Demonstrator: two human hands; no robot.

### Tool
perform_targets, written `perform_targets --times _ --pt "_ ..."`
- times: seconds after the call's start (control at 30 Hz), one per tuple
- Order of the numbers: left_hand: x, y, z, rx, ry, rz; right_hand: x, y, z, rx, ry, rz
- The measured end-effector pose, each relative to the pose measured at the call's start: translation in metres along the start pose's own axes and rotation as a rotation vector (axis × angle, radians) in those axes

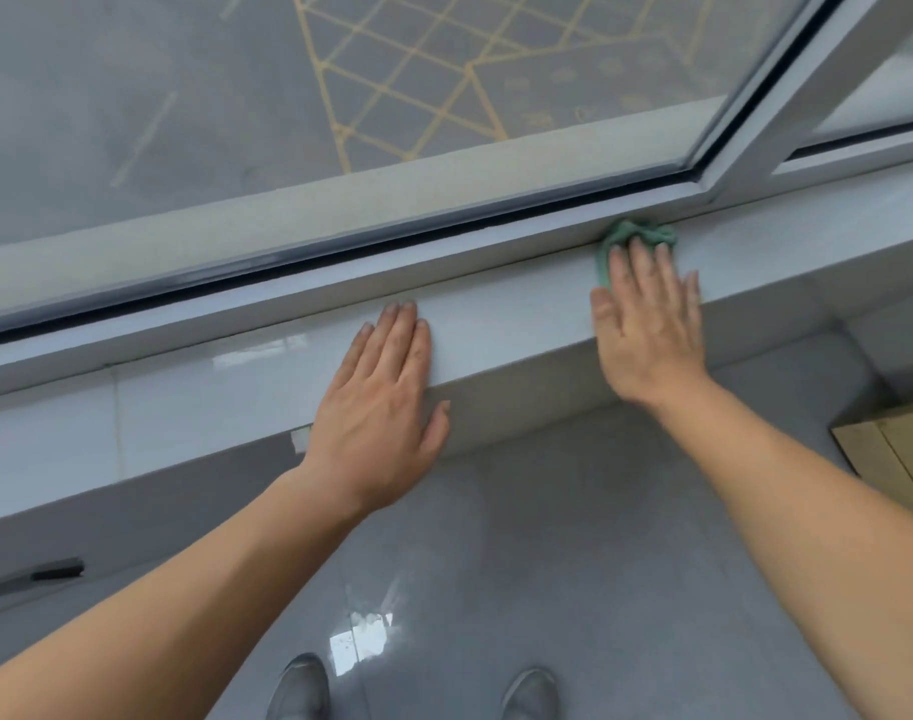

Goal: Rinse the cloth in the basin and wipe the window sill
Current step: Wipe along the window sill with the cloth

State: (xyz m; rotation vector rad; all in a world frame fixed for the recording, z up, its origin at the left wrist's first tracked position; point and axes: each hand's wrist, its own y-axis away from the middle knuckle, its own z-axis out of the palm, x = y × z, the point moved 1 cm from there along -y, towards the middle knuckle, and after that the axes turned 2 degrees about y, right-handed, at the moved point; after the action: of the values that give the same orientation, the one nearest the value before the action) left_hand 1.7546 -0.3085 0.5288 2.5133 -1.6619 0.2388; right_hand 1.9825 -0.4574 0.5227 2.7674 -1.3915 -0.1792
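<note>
The window is filling the top of the view, its glass looking down on grey ground with yellow lines, and its white frame is running up to the right. Below it the white sill is stretching across the picture from lower left to upper right, glossy and catching reflections. The grey tiled floor is lying beneath, shining in one patch, with a brown box showing at the right edge and a dark tool lying at the left. Two bare forearms are reaching up from the bottom corners. The left hand is lying flat on the sill, palm down, fingers straight and close together, holding nothing, thumb hanging over the sill's front edge. The right hand is pressing flat on the cloth, well apart from the left hand; its fingers are spread and extended, not curled around anything. The green cloth is lying bunched on the sill against the frame, poking out beyond the fingertips and along the thumb side, the rest hidden under the palm. Two grey shoes are showing at the bottom edge.
</note>
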Motion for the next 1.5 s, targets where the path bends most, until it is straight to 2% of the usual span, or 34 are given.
perform_targets --times 0.07,0.17,0.23,0.3,0.4,0.47,0.53,0.6,0.67,0.73,0.83,0.9,0.97,1.07,1.1,1.17,1.27,1.33,1.4,1.5 --pt "0.014 -0.011 0.003 0.007 -0.01 -0.016 -0.009 0.001 0.0 0.008 -0.013 0.006" --pt "0.03 -0.023 0.005 0.018 -0.037 -0.061 -0.034 0.026 0.003 -0.036 0.002 -0.334" --pt "0.036 -0.026 0.005 0.014 -0.051 -0.088 -0.02 0.029 -0.001 -0.077 0.052 -0.501" --pt "0.038 -0.026 0.005 0.009 -0.065 -0.1 0.02 0.005 -0.006 -0.066 0.084 -0.437" --pt "0.042 -0.028 0.003 -0.01 -0.073 -0.098 0.079 -0.027 -0.015 -0.044 0.022 -0.078" --pt "0.049 -0.034 0.005 -0.019 -0.079 -0.076 0.075 -0.028 -0.016 -0.023 -0.019 0.027" --pt "0.061 -0.044 0.007 -0.023 -0.074 -0.045 0.041 -0.013 -0.012 -0.027 -0.017 -0.094" --pt "0.074 -0.055 0.01 -0.014 -0.052 -0.023 0.013 0.008 -0.006 -0.06 0.004 -0.357" --pt "0.083 -0.064 0.012 -0.014 -0.047 -0.004 0.021 0.008 -0.009 -0.097 0.053 -0.492" --pt "0.086 -0.07 0.014 -0.017 -0.053 0.008 0.061 -0.014 -0.012 -0.071 0.079 -0.411" --pt "0.089 -0.078 0.014 -0.024 -0.057 0.033 0.131 -0.046 -0.02 -0.024 0.019 -0.074" --pt "0.094 -0.088 0.015 -0.022 -0.051 0.057 0.137 -0.051 -0.022 0.003 -0.005 0.037" --pt "0.101 -0.099 0.018 -0.029 -0.055 0.081 0.108 -0.04 -0.019 0.001 -0.007 -0.052" --pt "0.113 -0.11 0.021 -0.023 -0.045 0.092 0.069 -0.014 -0.012 -0.044 0.046 -0.392" --pt "0.116 -0.112 0.022 -0.028 -0.05 0.092 0.073 -0.016 -0.013 -0.069 0.077 -0.451" --pt "0.12 -0.113 0.023 -0.034 -0.059 0.086 0.105 -0.034 -0.017 -0.089 0.119 -0.418" --pt "0.122 -0.112 0.022 -0.038 -0.064 0.072 0.169 -0.062 -0.027 -0.036 0.006 -0.062" --pt "0.125 -0.115 0.022 -0.042 -0.065 0.075 0.183 -0.068 -0.027 -0.015 -0.013 0.087" --pt "0.132 -0.12 0.023 -0.044 -0.054 0.094 0.161 -0.062 -0.025 -0.019 0.016 0.013" --pt "0.151 -0.134 0.026 -0.038 -0.03 0.119 0.126 -0.04 -0.02 -0.071 0.03 -0.323"
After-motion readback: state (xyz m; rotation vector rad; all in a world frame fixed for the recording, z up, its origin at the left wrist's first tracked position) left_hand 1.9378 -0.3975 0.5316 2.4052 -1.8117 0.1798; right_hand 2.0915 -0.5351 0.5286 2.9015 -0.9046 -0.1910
